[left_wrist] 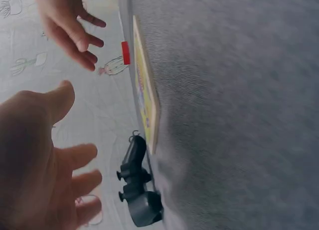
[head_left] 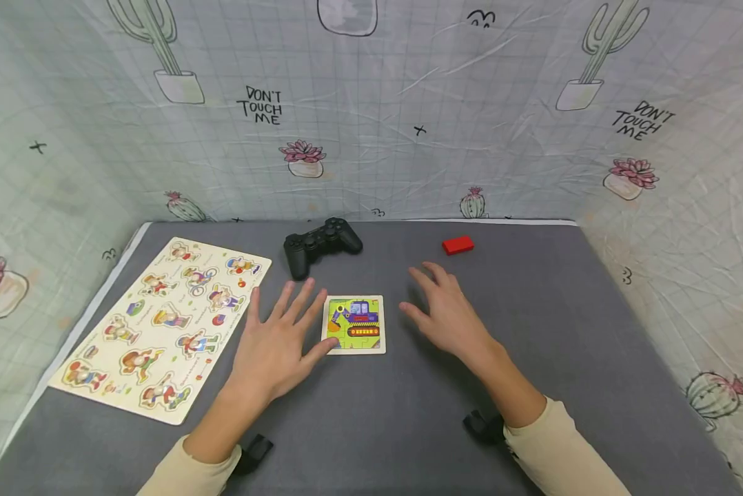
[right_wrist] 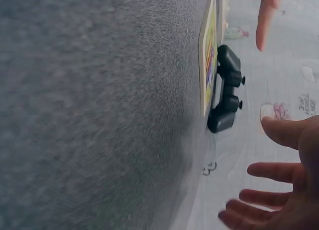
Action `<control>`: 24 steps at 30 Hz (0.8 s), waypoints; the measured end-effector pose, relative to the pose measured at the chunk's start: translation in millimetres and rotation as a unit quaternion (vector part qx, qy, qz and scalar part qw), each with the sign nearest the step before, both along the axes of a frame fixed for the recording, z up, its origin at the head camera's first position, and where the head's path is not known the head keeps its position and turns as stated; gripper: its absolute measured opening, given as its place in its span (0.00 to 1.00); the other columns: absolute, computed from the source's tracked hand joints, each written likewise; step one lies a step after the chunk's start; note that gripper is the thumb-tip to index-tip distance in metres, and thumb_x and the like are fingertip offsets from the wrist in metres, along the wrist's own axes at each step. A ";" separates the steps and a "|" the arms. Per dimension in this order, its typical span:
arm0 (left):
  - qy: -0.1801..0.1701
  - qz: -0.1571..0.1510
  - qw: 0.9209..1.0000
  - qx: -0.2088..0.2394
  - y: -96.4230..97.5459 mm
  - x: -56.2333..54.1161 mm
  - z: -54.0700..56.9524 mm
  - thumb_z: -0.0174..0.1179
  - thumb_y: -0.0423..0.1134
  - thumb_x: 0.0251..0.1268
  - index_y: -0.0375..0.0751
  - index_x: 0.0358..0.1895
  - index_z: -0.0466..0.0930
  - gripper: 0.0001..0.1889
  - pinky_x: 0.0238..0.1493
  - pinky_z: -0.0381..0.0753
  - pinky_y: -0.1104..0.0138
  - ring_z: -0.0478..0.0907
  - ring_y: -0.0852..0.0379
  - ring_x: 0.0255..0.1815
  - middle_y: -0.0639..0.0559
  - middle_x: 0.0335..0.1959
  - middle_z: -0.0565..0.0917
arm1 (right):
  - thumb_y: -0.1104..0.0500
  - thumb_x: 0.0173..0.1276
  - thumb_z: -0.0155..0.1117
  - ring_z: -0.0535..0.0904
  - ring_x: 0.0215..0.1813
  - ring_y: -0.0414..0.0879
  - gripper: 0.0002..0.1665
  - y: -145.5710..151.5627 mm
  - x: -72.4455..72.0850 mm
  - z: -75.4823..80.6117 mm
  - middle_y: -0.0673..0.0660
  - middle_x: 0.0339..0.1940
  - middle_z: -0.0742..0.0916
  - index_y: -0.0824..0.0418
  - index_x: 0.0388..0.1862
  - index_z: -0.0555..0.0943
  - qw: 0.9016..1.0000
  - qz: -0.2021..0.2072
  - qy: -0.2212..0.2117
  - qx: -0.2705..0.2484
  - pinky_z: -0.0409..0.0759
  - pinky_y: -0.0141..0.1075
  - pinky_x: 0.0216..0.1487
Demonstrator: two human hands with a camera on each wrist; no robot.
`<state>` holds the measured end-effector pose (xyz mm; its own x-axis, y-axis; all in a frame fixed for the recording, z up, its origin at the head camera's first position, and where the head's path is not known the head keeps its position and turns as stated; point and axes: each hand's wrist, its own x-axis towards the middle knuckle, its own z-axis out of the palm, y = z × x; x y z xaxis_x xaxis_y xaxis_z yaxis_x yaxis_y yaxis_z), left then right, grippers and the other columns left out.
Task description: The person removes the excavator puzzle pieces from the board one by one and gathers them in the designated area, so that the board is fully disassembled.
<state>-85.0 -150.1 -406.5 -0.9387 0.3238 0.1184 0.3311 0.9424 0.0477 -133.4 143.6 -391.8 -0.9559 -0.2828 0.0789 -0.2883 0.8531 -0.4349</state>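
Note:
A small square jigsaw puzzle [head_left: 355, 324] with an excavator picture lies flat at the middle of the table. My left hand [head_left: 278, 351] hovers at its left with fingers spread, the thumb tip overlapping the puzzle's lower left corner in the head view. To the right of the puzzle, my right hand [head_left: 449, 313] is held above the table, fingers apart and holding nothing. Both hands look raised off the surface in the wrist views. Just beyond the left fingertips sits a black game controller [head_left: 322, 244]. A red block [head_left: 457, 245] lies beyond the right hand.
At the left, a large cream board [head_left: 160, 331] with cartoon figures lies slanted on the grey table [head_left: 595, 386]. Printed fabric [head_left: 371, 117] hangs behind the table's far edge and along both sides.

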 end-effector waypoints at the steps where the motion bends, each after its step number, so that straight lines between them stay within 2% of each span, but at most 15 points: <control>1: 0.001 -0.010 1.000 -0.005 -0.5 0.3 -0.2 0.48 0.73 0.72 0.56 0.84 0.58 0.44 0.81 0.40 0.32 0.53 0.44 0.86 0.51 0.86 0.55 | 0.48 0.72 0.72 0.69 0.75 0.65 0.42 -2.5 -1.2 0.8 0.67 0.78 0.71 0.61 0.79 0.70 1.000 0.003 -0.006 -0.004 0.74 0.63 0.71; 4: -0.003 -0.040 0.999 -0.009 -1.4 1.6 -1.4 0.50 0.73 0.73 0.55 0.84 0.58 0.43 0.83 0.43 0.35 0.54 0.45 0.86 0.51 0.86 0.55 | 0.49 0.71 0.73 0.74 0.70 0.60 0.39 -9.7 -5.7 2.1 0.65 0.71 0.76 0.61 0.77 0.73 1.000 0.010 -0.020 -0.015 0.78 0.57 0.68; 7: -0.011 -0.067 0.998 -0.003 -2.3 4.0 -3.3 0.51 0.72 0.72 0.55 0.83 0.60 0.43 0.83 0.45 0.38 0.55 0.45 0.86 0.51 0.86 0.56 | 0.53 0.70 0.74 0.78 0.59 0.57 0.36 -16.3 -11.1 2.0 0.64 0.65 0.79 0.62 0.74 0.75 0.999 0.024 -0.034 -0.031 0.83 0.51 0.58; 11: -0.027 -0.095 0.995 0.005 -3.9 7.7 -6.7 0.54 0.71 0.71 0.54 0.83 0.62 0.43 0.84 0.48 0.39 0.56 0.46 0.85 0.53 0.86 0.57 | 0.57 0.70 0.74 0.79 0.50 0.56 0.33 -23.9 -18.7 0.7 0.63 0.60 0.81 0.63 0.72 0.78 0.996 0.052 -0.053 -0.046 0.81 0.43 0.45; 18: -0.081 -0.139 0.987 0.018 -5.0 11.2 -11.7 0.56 0.69 0.72 0.54 0.82 0.64 0.41 0.83 0.50 0.40 0.56 0.45 0.85 0.52 0.85 0.59 | 0.59 0.69 0.75 0.82 0.51 0.53 0.30 -34.2 -31.2 -3.6 0.60 0.59 0.83 0.61 0.69 0.80 0.992 0.090 -0.080 -0.040 0.83 0.41 0.46; 24: -0.129 -0.161 0.978 0.024 -6.8 12.5 -12.4 0.56 0.67 0.73 0.54 0.82 0.63 0.40 0.84 0.49 0.40 0.54 0.45 0.86 0.51 0.86 0.56 | 0.61 0.68 0.75 0.82 0.49 0.49 0.26 -47.9 -38.5 -2.4 0.59 0.55 0.85 0.61 0.64 0.83 0.988 0.117 -0.091 -0.045 0.83 0.38 0.45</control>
